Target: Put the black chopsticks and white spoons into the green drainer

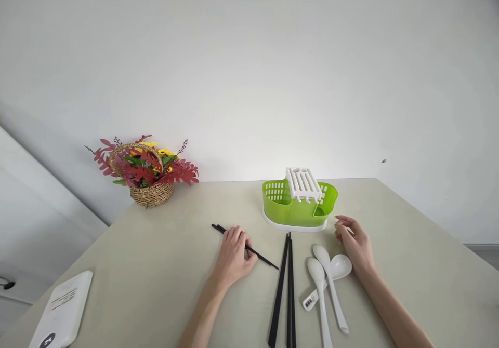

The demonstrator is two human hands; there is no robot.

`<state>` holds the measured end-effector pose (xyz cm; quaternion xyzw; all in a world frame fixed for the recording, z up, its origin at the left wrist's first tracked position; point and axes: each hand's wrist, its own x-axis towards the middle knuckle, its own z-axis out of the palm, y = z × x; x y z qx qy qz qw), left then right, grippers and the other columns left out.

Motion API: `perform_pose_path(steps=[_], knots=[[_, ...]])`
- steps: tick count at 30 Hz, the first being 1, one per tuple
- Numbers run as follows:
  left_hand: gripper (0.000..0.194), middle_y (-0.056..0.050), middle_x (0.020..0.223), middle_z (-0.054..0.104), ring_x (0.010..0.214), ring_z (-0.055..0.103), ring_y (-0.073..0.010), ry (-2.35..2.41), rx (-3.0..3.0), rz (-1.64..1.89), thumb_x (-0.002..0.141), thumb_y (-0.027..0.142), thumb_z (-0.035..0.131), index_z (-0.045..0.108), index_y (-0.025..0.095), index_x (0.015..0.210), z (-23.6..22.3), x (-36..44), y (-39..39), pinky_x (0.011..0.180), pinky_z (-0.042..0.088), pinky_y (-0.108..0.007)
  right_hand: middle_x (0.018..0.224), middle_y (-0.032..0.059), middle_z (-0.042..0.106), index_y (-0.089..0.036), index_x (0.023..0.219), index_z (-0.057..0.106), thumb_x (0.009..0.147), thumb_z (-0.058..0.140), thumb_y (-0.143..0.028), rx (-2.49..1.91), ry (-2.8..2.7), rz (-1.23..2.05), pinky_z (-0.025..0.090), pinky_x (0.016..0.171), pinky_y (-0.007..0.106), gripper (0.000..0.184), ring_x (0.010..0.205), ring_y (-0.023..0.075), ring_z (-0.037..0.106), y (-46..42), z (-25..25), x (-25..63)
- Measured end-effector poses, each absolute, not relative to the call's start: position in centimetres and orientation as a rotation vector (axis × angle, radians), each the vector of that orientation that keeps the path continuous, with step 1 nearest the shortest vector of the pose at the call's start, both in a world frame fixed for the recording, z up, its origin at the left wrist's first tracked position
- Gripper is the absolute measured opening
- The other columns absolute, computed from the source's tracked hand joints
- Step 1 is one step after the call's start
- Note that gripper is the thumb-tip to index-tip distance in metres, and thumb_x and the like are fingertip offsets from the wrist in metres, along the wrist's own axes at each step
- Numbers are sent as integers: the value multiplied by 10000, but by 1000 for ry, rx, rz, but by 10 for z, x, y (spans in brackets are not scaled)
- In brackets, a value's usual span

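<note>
My left hand (237, 252) is closed around a pair of black chopsticks (262, 256), which slant down to the right just above or on the table. More black chopsticks (290, 291) lie lengthwise to the right of that hand. My right hand (354, 241) hovers with loosely curled fingers, holding nothing that I can see, close to the front right of a green utensil basket (300, 214). Several white spoons (316, 271) lie crossed between the chopsticks and my right forearm; one carries a label on its handle.
A white slotted rack piece (304, 184) with small hooks sits across the basket's middle, and a white tray lies under the basket. Back left stands a wicker basket (152, 194) of artificial flowers. A white box-like object (64, 306) lies at the table's left edge. A wall rises behind.
</note>
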<state>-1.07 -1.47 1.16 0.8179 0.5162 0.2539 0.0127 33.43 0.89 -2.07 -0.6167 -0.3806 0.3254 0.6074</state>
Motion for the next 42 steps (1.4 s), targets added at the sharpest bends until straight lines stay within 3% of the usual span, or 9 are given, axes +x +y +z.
perform_pose_path(steps=[14, 19, 24, 28, 31, 35, 39, 42], knots=[[209, -46, 963, 547, 922, 543, -242, 1578, 2613, 743, 870, 28, 422, 435, 232, 913, 8, -13, -11, 877, 451, -416, 840, -6, 618, -214, 1108, 689, 800, 690, -525, -1413, -871, 760, 478, 626, 292, 437, 665, 153, 552, 13, -29, 339], [208, -36, 926, 574, 890, 553, -235, 1551, 2590, 835, 847, 37, 436, 455, 234, 911, 15, -9, -16, 848, 444, -388, 844, -11, 617, -220, 1109, 687, 803, 684, -508, -1417, -874, 764, 478, 637, 288, 420, 671, 150, 545, 13, -28, 338], [149, -25, 922, 620, 896, 586, -219, 1503, 2500, 1040, 870, 122, 547, 529, 241, 959, 21, -2, -22, 909, 447, -381, 836, -7, 619, -216, 1096, 691, 783, 698, -509, -1413, -863, 768, 478, 633, 290, 429, 679, 157, 553, 13, -26, 337], [131, -40, 942, 621, 874, 595, -193, 1411, 2285, 1336, 1038, 202, 409, 532, 238, 1062, 22, -1, -21, 844, 475, -335, 847, -6, 617, -205, 1106, 689, 783, 692, -520, -1412, -864, 771, 484, 641, 287, 451, 684, 153, 554, 12, -24, 336], [257, -72, 1012, 576, 961, 584, -199, 1422, 2098, 1565, 1094, 290, 330, 556, 230, 988, 26, -1, -19, 872, 484, -335, 867, -2, 619, -197, 1116, 684, 786, 686, -522, -1414, -861, 781, 487, 642, 282, 463, 683, 148, 553, 12, -22, 336], [467, -103, 1102, 490, 1104, 519, -252, 1643, 1831, 1786, 1077, 535, 347, 644, 213, 914, 34, 0, -17, 990, 454, -401, 863, -7, 612, -199, 1114, 680, 788, 682, -517, -1418, -869, 773, 482, 635, 277, 455, 673, 143, 547, 12, -23, 336], [550, -57, 945, 528, 848, 526, -205, 1602, 1431, 1755, 994, 711, 417, 643, 216, 907, 34, -3, -13, 827, 460, -350, 862, -11, 611, -207, 1105, 679, 793, 676, -505, -1410, -884, 771, 478, 637, 275, 431, 675, 142, 550, 13, -24, 336], [527, 0, 759, 514, 687, 472, -156, 1342, 1079, 1650, 912, 728, 578, 616, 211, 819, 29, -5, -7, 687, 412, -299, 887, -7, 622, -211, 1100, 683, 786, 684, -494, -1411, -894, 771, 476, 639, 273, 422, 678, 140, 554, 13, -24, 336]])
